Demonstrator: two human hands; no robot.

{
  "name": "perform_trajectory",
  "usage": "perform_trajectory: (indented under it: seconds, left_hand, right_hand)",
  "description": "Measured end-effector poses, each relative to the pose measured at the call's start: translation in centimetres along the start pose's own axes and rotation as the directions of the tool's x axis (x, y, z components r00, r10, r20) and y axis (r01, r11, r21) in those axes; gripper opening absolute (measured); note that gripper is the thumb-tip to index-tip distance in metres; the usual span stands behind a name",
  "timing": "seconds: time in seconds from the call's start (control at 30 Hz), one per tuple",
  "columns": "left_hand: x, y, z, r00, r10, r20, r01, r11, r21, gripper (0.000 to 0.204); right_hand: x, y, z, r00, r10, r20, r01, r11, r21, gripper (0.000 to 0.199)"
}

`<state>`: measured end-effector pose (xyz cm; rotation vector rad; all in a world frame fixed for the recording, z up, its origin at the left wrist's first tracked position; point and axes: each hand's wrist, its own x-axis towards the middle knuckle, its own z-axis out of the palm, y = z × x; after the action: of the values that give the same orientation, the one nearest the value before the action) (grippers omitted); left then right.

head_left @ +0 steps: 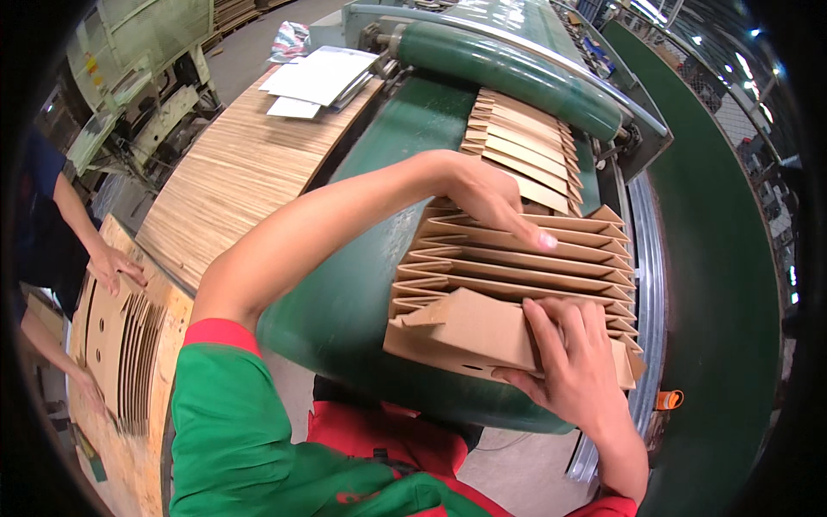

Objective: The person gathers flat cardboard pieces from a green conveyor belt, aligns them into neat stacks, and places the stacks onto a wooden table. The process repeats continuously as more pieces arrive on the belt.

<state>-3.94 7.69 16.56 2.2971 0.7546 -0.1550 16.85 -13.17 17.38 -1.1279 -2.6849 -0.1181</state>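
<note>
Right hand: clamped on the near carton piece, fingers over its top edge, thumb below on its near face
Left hand: reaches across to the far side of the gathered batch, thumb extended along the folds; fingers partly hidden, cannot tell whether they grip
Gathered batch: brown folded cardboard, pieces standing in close pleats between the two hands, at the near end of the green belt; judged as collected, though not yet lifted off
Second row: similar folded pieces, lying overlapped beyond the left hand, reaching toward the green roller; judged as left to gather, full count not visible
Wooden table, left of the belt: white sheets at its far end
Co-worker's hand, far left: beside a further cardboard stack
Markings: small red mark on the green shirt, too unclear to read; no legible label or brand on the cardboard or sheets
</note>
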Motion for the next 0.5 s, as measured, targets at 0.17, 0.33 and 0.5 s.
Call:
perform_trajectory:
  seconds: [0.17, 0.33, 0.5]
  left_hand:
    - [-1.3, 2.8, 1.8, 0.996, -0.009, 0.085, 0.002, 0.997, 0.08, 0.099]
    - [-2.4, 4.3, 2.9, 0.993, -0.022, 0.112, 0.01, 0.995, 0.104, 0.097]
    - [-3.5, 5.4, 3.7, 0.994, -0.029, 0.108, 0.018, 0.995, 0.101, 0.098]
  right_hand:
    - [-3.3, -3.5, 0.8, 0.998, 0.013, -0.066, -0.023, 0.989, -0.146, 0.067]
    - [-5.8, -7.6, 1.5, 0.981, -0.022, -0.194, -0.03, 0.966, -0.257, 0.042]
    - [-8.4, -11.3, 1.7, 0.976, -0.003, -0.216, -0.063, 0.953, -0.296, 0.04]
